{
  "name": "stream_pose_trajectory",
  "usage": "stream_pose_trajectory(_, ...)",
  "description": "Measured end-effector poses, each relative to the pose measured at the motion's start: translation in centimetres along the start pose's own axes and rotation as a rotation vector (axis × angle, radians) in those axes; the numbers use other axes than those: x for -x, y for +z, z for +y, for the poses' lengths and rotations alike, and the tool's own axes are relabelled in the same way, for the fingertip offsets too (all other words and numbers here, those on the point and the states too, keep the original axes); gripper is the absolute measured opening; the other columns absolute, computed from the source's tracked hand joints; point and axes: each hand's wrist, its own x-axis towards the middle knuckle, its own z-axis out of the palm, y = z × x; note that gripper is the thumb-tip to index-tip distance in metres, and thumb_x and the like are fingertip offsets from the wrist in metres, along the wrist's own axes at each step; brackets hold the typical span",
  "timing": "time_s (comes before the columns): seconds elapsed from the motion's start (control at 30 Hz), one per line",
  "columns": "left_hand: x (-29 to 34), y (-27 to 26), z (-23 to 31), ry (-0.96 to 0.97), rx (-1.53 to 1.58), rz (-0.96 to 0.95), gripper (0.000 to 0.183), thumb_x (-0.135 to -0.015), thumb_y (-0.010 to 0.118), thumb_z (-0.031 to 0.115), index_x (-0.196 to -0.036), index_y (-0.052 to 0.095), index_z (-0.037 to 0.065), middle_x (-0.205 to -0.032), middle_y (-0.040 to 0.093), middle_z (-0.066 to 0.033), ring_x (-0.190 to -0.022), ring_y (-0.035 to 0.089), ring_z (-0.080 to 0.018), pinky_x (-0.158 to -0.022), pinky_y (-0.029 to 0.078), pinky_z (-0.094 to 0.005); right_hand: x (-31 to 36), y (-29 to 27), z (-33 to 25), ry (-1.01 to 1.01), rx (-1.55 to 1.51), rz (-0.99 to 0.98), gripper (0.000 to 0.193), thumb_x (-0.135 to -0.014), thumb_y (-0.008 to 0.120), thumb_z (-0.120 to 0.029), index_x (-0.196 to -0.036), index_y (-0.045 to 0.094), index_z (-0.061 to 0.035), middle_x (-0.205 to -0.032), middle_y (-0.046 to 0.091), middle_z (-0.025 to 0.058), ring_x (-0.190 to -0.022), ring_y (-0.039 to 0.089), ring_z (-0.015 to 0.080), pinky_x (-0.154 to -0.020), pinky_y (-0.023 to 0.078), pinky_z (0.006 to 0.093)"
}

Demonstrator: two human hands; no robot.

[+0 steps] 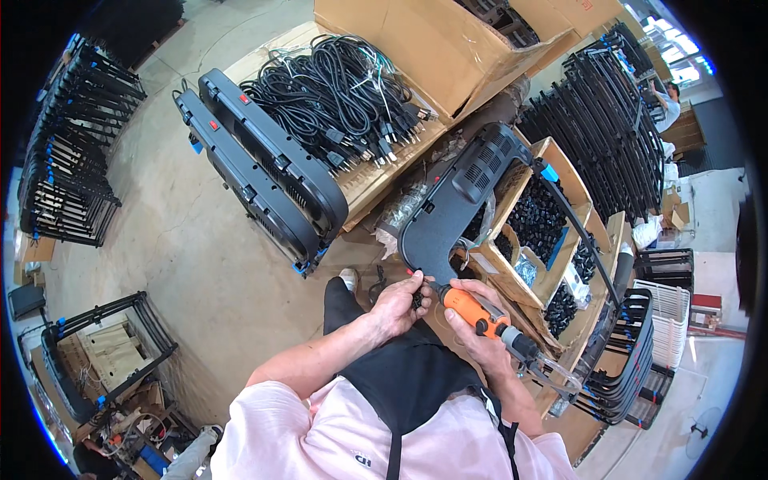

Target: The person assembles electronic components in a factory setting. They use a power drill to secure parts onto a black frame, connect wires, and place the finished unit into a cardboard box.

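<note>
In my right hand (477, 320) is an orange air screwdriver (468, 310), its tip pointing left toward my other hand. My left hand (398, 306) is closed, with thumb and fingertips pinched beside the tool's tip. Several small dark pieces (417, 299), too small to make out, show between its fingers. Just beyond both hands lies a black L-shaped plastic housing (432, 220) with vent slots at its far end. It rests tilted against a wooden parts box, and its rounded near end is close to my left fingertips.
Black power cords (344, 96) lie piled on a wooden bench, beside two upright black housings (272, 152) with red switches. A divided wooden box (512, 224) holds small black parts. Beyond it stand stacked black frames (596, 132) and a cardboard carton (424, 44). Another person (668, 108) is at far right.
</note>
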Motion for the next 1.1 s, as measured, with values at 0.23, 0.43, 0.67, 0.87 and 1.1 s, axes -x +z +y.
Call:
stream_pose_trajectory(0.23, 0.0, -2.1, 0.2, 0.011, -0.121, 0.038, 0.037, -0.118, 0.043, 0.037, -0.115, 0.065, 0.007, -0.096, 0.070, -0.0030, -0.081, 0.066, -0.0155, -0.068, 0.053, -0.0303, -2.2, 1.5, -0.8, 0.081, 0.105, -0.044, 0.044, -0.091, 0.081, -0.004, -0.131, 0.064, -0.0031, -0.134, 0.071, 0.0120, -0.123, 0.068, 0.0204, -0.108, 0.053, 0.0369)
stream_pose_trajectory(0.43, -0.2, -3.8, 0.2, 0.099, -0.297, -0.054, 0.032, -0.117, 0.049, 0.032, -0.110, 0.070, 0.008, -0.091, 0.069, 0.0007, -0.079, 0.064, -0.0109, -0.068, 0.052, -0.0271, -3.4, 2.1, 0.0, -0.006, 0.172, -0.117, 0.035, -0.089, 0.080, -0.003, -0.122, 0.069, -0.0039, -0.132, 0.072, 0.0141, -0.122, 0.069, 0.0214, -0.107, 0.054, 0.0372)
stream_pose_trajectory(0.67, 0.2, -4.4, 1.2, 0.129, -0.483, -0.056, 0.032, -0.117, 0.048, 0.029, -0.123, 0.069, 0.006, -0.091, 0.070, 0.0000, -0.078, 0.063, -0.0082, -0.065, 0.050, -0.0240, -3.9, 2.2, 0.1, -0.003, 0.205, -0.142, 0.034, -0.088, 0.081, -0.003, -0.120, 0.070, -0.0043, -0.133, 0.072, 0.0147, -0.123, 0.069, 0.0220, -0.107, 0.054, 0.0373)
stream_pose_trajectory(0.87, 0.7, -4.3, 1.6, 0.122, -0.529, -0.044, 0.031, -0.115, 0.043, 0.020, -0.130, 0.061, 0.001, -0.096, 0.073, -0.0058, -0.077, 0.065, -0.0118, -0.065, 0.052, -0.0262, -4.1, 2.2, 0.8, -0.022, 0.177, -0.135, 0.035, -0.088, 0.081, -0.007, -0.122, 0.070, -0.0054, -0.130, 0.073, 0.0135, -0.119, 0.072, 0.0229, -0.104, 0.056, 0.0364)
stream_pose_trajectory(1.1, 2.0, -3.9, 2.6, 0.010, -0.523, -0.150, 0.028, -0.115, 0.045, 0.021, -0.129, 0.060, 0.002, -0.104, 0.073, -0.0079, -0.084, 0.064, -0.0126, -0.070, 0.050, -0.0262, -3.9, 1.4, -1.4, 0.096, 0.172, -0.085, 0.045, -0.090, 0.081, -0.006, -0.133, 0.067, -0.0059, -0.129, 0.073, 0.0099, -0.115, 0.072, 0.0197, -0.103, 0.057, 0.0355)
